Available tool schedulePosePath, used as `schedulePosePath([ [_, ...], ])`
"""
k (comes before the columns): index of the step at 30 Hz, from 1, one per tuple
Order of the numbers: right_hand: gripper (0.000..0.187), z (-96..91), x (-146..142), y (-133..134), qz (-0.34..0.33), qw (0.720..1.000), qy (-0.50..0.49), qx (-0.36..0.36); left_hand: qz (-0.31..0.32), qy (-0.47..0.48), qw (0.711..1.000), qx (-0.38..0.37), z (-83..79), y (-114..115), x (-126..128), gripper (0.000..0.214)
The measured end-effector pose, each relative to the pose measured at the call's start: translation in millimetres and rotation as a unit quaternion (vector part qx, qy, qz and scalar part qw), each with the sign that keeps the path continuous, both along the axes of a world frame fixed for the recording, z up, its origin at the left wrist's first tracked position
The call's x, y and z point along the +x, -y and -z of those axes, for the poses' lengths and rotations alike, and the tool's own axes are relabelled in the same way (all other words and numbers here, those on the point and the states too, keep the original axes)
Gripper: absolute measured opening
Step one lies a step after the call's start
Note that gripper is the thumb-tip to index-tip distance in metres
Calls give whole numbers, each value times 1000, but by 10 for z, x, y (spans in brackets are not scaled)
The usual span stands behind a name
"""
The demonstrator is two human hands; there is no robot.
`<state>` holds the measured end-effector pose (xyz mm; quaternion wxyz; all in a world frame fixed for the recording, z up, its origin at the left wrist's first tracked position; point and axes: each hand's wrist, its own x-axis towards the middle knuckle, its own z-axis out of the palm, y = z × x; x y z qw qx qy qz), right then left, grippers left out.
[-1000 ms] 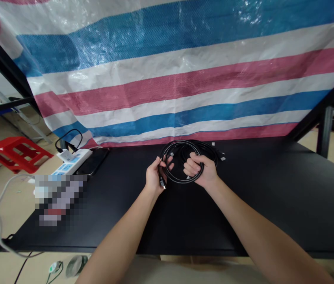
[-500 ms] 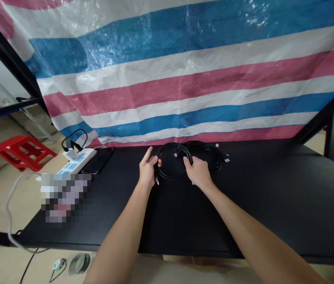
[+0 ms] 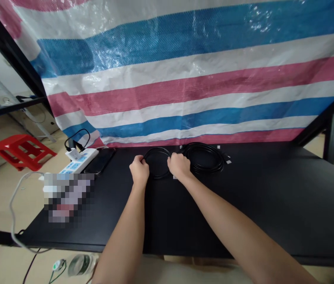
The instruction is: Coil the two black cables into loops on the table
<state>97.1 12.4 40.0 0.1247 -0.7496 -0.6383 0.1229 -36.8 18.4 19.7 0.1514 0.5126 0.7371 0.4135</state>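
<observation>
Right of the white power strip [image 3: 78, 163]: one looped black cable [image 3: 158, 177], grasped at opposite sides by left hand [image 3: 139, 170] and right hand [image 3: 179, 165], fingers curled. Farther right of the strip, black table [image 3: 273, 197] bears coiled cables [image 3: 219, 158]. Beside the strip: phone [image 3: 100, 161]. Left: red stool [image 3: 22, 140].

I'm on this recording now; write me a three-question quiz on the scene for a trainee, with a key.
1. What do the left hand and the right hand both hold?
A) a smartphone
B) a looped black cable
C) a power strip

2. True or false: the smartphone lies beside the white power strip.

3. Fill in: another black cable coil lies on the black tabletop, to the ____ of the held loop.

Key: 1. B; 2. true; 3. right
</observation>
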Motion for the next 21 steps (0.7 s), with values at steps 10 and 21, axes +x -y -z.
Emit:
schedulePosePath([
  [10,34,188,63,99,-163,977,37,131,27,-126,984,-119,-108,69,-28,35],
  [21,61,371,96,128,-274,952,91,99,25,-236,970,-43,-168,156,63,36],
])
